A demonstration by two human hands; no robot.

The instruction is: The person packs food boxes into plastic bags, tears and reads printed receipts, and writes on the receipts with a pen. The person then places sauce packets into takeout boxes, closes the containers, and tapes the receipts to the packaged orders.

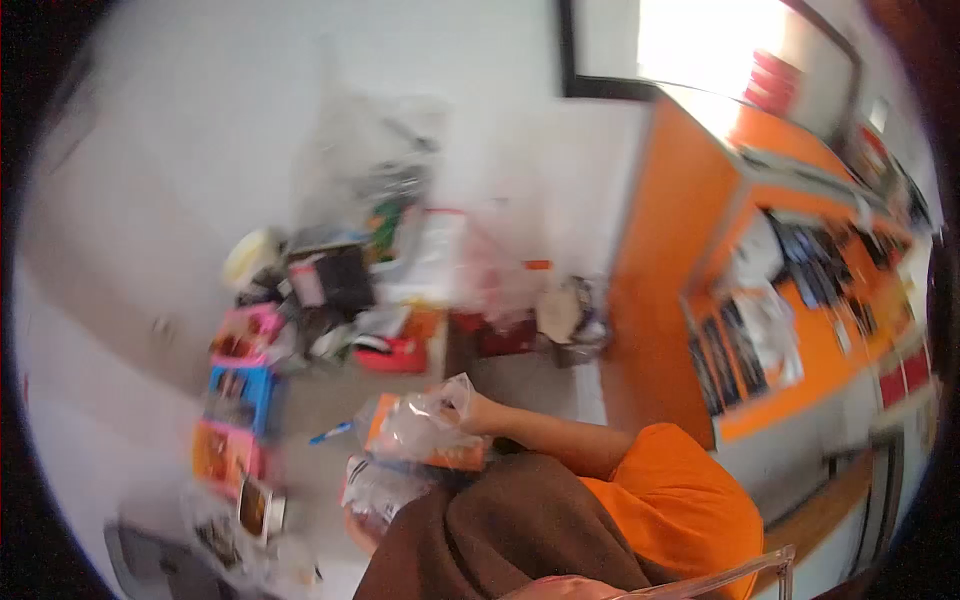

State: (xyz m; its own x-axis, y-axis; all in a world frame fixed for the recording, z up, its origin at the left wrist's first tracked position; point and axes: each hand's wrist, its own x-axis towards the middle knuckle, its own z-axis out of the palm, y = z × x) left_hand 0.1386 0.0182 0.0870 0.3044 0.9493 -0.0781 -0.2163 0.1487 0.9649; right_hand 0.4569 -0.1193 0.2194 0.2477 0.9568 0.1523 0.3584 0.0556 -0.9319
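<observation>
Touching white packet [395,490] at near left, left hand [360,533] is showing only in part; whether its fingers are spread or pressed together, cannot tell. Farther and right, right hand [482,413] is pinching clear plastic bag [422,422] between fingers; orange item [379,418] is showing under or inside it, cannot tell which. Blue pen-like item [330,432] is lying just left. Farther off, red container [392,356] is sitting amid clutter; blue basket [262,402] is standing left, orange cabinet [660,290] right.

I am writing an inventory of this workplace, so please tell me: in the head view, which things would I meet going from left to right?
Blue container → blue pen → clear plastic bag → right hand → orange sleeve.
</observation>
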